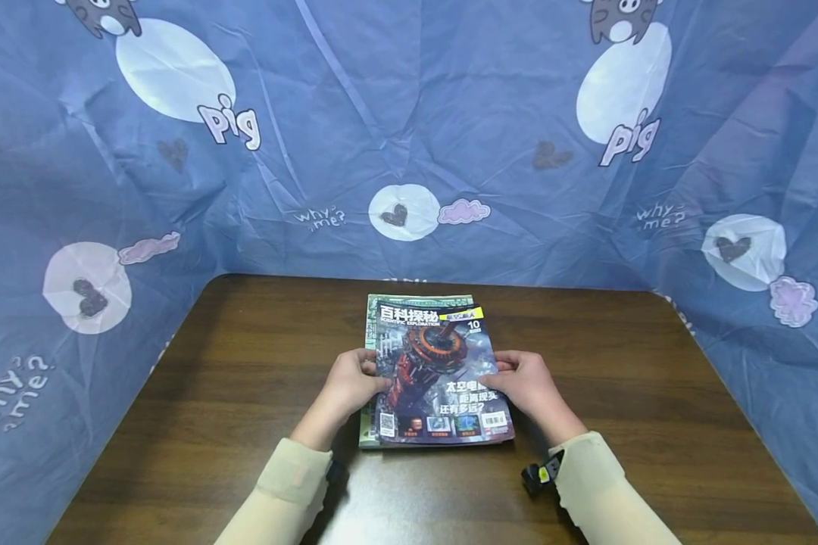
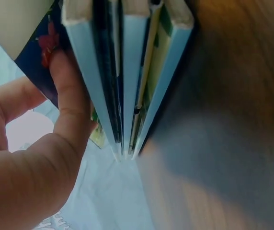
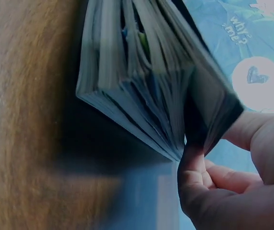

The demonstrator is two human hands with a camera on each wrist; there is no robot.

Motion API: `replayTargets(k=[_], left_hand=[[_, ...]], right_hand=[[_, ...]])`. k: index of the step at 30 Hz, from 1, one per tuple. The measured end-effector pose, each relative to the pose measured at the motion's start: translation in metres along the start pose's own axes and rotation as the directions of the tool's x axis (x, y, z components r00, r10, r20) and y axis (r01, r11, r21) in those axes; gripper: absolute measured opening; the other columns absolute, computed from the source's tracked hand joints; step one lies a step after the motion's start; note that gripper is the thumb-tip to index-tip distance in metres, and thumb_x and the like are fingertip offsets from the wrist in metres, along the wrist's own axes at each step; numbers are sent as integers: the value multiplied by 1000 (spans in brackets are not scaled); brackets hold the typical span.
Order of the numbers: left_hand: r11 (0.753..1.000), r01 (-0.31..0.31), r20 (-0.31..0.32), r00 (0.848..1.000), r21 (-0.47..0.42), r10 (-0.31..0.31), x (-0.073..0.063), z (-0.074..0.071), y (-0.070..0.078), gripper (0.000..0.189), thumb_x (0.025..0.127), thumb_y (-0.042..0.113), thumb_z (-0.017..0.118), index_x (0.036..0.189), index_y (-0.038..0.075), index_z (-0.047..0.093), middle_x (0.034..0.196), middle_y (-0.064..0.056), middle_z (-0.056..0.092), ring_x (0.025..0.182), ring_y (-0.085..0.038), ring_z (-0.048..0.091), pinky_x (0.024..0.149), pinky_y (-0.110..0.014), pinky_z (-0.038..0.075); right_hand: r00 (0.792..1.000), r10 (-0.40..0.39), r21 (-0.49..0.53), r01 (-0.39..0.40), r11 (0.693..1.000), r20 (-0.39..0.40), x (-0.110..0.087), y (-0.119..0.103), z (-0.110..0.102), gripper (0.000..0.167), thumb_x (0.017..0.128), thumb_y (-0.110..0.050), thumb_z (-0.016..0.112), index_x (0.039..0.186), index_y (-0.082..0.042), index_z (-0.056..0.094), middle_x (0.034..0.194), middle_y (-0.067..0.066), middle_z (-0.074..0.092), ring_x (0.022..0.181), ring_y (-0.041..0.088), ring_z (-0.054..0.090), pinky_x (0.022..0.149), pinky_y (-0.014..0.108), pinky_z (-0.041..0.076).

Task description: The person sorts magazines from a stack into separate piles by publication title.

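Note:
A dark magazine (image 1: 426, 397) with a red and orange machine on its cover lies slightly askew over a green-edged magazine (image 1: 369, 428). My left hand (image 1: 349, 384) pinches its left edge, thumb on the cover and fingers underneath. At its right edge, my right hand (image 1: 530, 384) grips it the same way. From the left wrist, several pale blue spines (image 2: 132, 62) show stacked beneath the held magazine (image 2: 36, 72). From the right wrist, the top magazine (image 3: 212, 112) is lifted a little from the thick page edges (image 3: 132, 81) of the stack below.
The stack rests on a brown wooden table (image 1: 245, 363), near the middle. Behind and beside the table hangs a blue cloth (image 1: 409, 136) printed with pigs, hearts and words. Small dark wrist cameras (image 1: 540, 477) are strapped by the cream sleeves (image 1: 589, 477).

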State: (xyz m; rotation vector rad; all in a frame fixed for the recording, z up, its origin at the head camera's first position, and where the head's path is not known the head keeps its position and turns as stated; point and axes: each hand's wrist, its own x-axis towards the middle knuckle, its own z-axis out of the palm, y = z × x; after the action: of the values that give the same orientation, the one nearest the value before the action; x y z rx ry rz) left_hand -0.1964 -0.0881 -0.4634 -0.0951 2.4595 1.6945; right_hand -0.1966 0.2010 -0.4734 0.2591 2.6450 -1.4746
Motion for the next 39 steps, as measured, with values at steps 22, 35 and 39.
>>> replayTargets(k=[22,35,39], left_hand=[[996,70,24,997,-56,-69,-3,8,1,48,82,-8,77,125,-16,58,99,-19,68,69,-22,68,61,-34,59],[988,72,29,997,-135,-69,-7,16,10,45,84,-10,74,125,-13,57,99,-20,66,66,-21,65,56,-34,58],[986,60,30,998,-159,-56,-8,20,14,44,84,-10,74,125,-12,58,93,-17,68,64,-19,64,55,-33,58]], right_hand=[[991,29,147,-48,988,131,0,12,-15,62,83,-13,86,133,10,58,123,26,64,114,35,62,91,42,54],[994,9,165,-27,986,109,-3,17,-22,60,83,-9,85,132,11,57,119,22,67,103,27,66,82,36,57],[994,2,189,-23,982,108,-5,19,-27,62,84,-10,84,135,11,55,120,22,67,101,25,66,81,34,56]])
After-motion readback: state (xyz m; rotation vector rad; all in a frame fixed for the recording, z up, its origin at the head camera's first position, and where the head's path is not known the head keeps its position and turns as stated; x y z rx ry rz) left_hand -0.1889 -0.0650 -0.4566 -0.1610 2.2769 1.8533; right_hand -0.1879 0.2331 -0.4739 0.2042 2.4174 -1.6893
